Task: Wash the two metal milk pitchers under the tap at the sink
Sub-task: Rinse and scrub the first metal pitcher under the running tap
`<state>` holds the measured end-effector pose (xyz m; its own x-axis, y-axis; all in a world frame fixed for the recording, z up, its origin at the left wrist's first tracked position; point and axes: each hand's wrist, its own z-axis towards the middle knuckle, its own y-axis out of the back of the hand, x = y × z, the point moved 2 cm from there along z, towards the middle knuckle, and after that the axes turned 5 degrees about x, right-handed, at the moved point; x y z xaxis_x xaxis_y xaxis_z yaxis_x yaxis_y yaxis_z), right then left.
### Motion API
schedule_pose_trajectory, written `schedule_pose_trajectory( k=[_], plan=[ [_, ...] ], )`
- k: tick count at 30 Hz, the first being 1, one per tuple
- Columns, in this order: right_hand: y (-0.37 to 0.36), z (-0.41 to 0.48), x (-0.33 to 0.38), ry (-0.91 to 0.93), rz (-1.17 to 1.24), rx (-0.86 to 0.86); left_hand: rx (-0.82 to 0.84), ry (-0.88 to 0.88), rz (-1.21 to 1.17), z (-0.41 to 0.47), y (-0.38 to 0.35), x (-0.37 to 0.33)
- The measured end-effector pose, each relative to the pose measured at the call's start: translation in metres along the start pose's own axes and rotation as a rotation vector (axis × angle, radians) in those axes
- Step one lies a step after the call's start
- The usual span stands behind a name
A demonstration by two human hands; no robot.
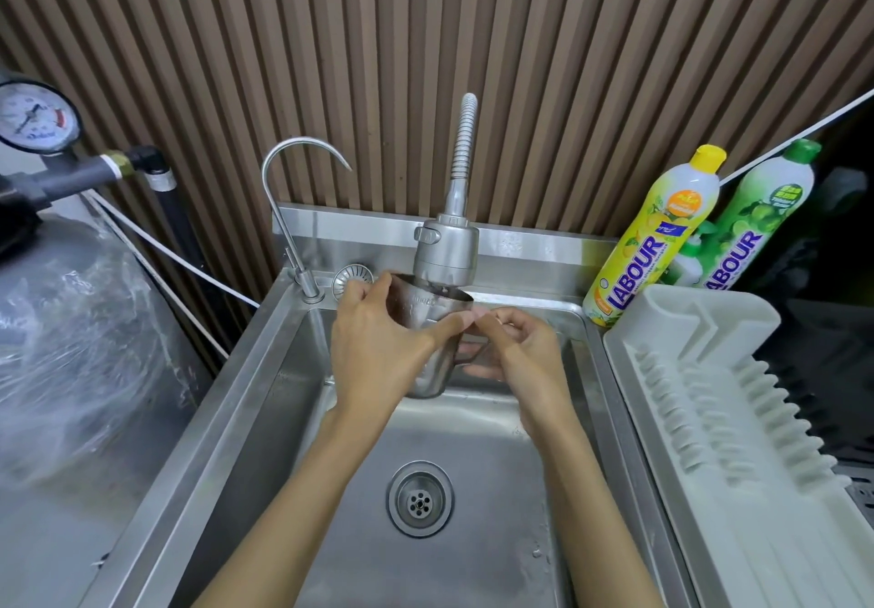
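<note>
One metal milk pitcher [432,373] is held upright over the steel sink [265,371], directly under the tap's spray head [446,252]. My left hand [378,347] grips the pitcher's body, its fingers wrapped round the far rim and the thumb across the near rim. My right hand [520,347] holds the pitcher's handle from the right, fingers curled round it. Only this one pitcher is in view. I cannot tell whether water is running.
A thin gooseneck tap [302,158] stands at the sink's back left, a strainer [352,278] beside it. Yellow [657,238] and green [752,219] dish soap bottles stand at the right. A white drying rack [709,394] borders the sink's right. A pressure gauge [35,117] is left.
</note>
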<state>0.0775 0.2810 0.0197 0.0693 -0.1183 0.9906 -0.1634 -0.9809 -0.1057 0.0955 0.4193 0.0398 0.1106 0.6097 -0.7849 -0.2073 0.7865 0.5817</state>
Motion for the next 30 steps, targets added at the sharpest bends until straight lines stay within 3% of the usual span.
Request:
schedule_pose_trajectory(
  k=[3, 6, 8, 10, 13, 17, 22, 30],
  plan=[
    [0.012, -0.002, 0.012, 0.046, -0.223, -0.100, 0.149, 0.094, -0.263, -0.003, -0.007, 0.008],
    [0.017, -0.008, 0.026, 0.207, -0.603, -0.193, 0.346, 0.194, -0.588, -0.007, -0.021, 0.016],
    [0.016, -0.015, 0.031, 0.279, -0.724, -0.210, 0.415, 0.204, -0.696, -0.007, -0.032, 0.020],
    [0.015, -0.017, 0.031, 0.310, -0.719, -0.204, 0.416, 0.173, -0.768, -0.005, -0.039, 0.020],
    [0.017, -0.011, 0.021, 0.269, -0.467, -0.117, 0.332, 0.105, -0.820, 0.004, -0.043, 0.016],
    [0.012, 0.002, 0.005, 0.189, -0.200, 0.052, 0.183, -0.024, -0.757, 0.016, -0.033, 0.013],
    [-0.006, 0.012, -0.013, 0.085, 0.158, 0.142, 0.018, -0.184, -0.397, 0.018, -0.008, 0.007],
    [-0.004, 0.008, 0.001, 0.005, 0.018, 0.014, -0.026, -0.126, -0.085, 0.011, 0.004, 0.001]
  ],
)
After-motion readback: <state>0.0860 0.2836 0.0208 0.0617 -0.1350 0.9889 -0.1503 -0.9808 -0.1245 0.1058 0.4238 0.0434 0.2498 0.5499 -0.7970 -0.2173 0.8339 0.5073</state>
